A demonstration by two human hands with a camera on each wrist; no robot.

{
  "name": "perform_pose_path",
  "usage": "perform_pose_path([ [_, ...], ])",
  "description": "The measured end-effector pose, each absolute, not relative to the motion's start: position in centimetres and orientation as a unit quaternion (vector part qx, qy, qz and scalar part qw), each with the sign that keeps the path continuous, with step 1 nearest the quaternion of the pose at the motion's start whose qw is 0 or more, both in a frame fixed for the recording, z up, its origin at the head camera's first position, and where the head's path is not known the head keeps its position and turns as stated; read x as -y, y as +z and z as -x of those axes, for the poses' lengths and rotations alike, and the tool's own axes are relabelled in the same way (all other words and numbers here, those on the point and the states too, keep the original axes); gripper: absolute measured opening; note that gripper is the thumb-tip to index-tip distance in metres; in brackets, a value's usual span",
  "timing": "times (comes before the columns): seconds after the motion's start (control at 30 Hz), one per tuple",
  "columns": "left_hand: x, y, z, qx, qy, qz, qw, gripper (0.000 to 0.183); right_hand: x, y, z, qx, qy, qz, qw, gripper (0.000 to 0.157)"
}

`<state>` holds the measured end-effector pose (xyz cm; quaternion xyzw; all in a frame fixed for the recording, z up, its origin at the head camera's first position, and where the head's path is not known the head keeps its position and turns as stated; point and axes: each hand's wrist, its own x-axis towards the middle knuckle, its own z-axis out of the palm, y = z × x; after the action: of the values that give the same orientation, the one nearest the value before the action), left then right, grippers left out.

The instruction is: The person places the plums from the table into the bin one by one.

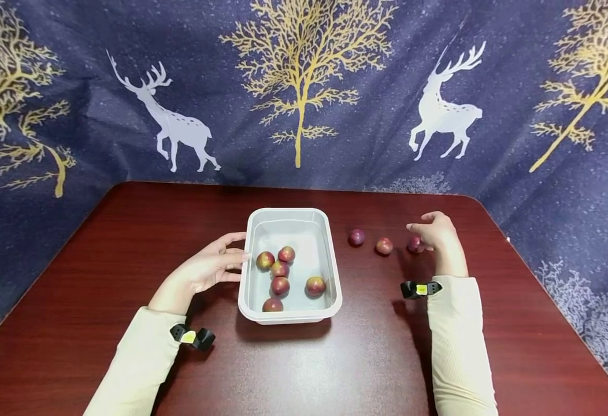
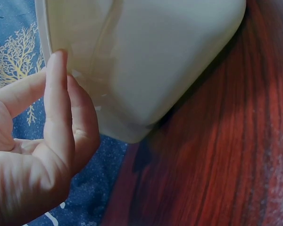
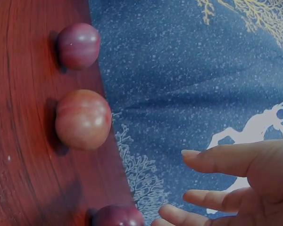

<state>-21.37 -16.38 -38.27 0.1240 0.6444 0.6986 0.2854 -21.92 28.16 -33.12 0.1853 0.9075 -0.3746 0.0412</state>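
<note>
My left hand (image 1: 212,263) is at the left side of a white plastic container (image 1: 292,316), holding its rim with the fingertips. In the left wrist view, the fingers (image 2: 57,108) meet the rim beside the outer wall. Several red-yellow plums (image 1: 280,286) lie in the container, mostly toward its left side. Over the right part of the table, my right hand (image 1: 439,234) hovers with fingers spread and nothing between them. Just below it sits a dark red plum (image 1: 415,244), partly covered by the hand. The right wrist view shows this plum (image 3: 118,216) cut off at the bottom edge.
Left of the right hand, a reddish plum (image 1: 384,246) and a purple plum (image 1: 356,237) rest on the dark red wooden table (image 1: 179,208). Behind the table hangs a blue cloth (image 1: 356,150) printed with deer and golden trees.
</note>
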Motion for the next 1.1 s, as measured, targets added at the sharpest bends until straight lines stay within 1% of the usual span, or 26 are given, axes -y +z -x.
perform_pose_path([
  [0.23, 16.5, -38.1, 21.3, -0.644, 0.699, -0.124, 0.286, 0.066, -28.4, -33.6, 21.9, -0.92, -0.341, -0.189, 0.036, 0.063],
  [0.4, 16.5, -38.1, 21.4, -0.64, 0.702, -0.123, 0.288, 0.065, -29.1, -34.0, 22.1, -0.916, -0.347, -0.196, 0.039, 0.063],
  [0.63, 16.5, -38.1, 21.4, -0.64, 0.701, -0.121, 0.289, 0.065, -29.5, -34.9, 22.3, -0.904, -0.367, -0.21, 0.061, 0.064],
  [0.9, 16.4, -38.1, 21.4, -0.64, 0.702, -0.121, 0.288, 0.064, -29.9, -35.5, 22.6, -0.893, -0.389, -0.203, 0.095, 0.068],
  [1.1, 16.4, -38.0, 21.3, -0.643, 0.701, -0.115, 0.288, 0.065, -29.8, -36.0, 22.7, -0.883, -0.411, -0.203, 0.102, 0.067],
])
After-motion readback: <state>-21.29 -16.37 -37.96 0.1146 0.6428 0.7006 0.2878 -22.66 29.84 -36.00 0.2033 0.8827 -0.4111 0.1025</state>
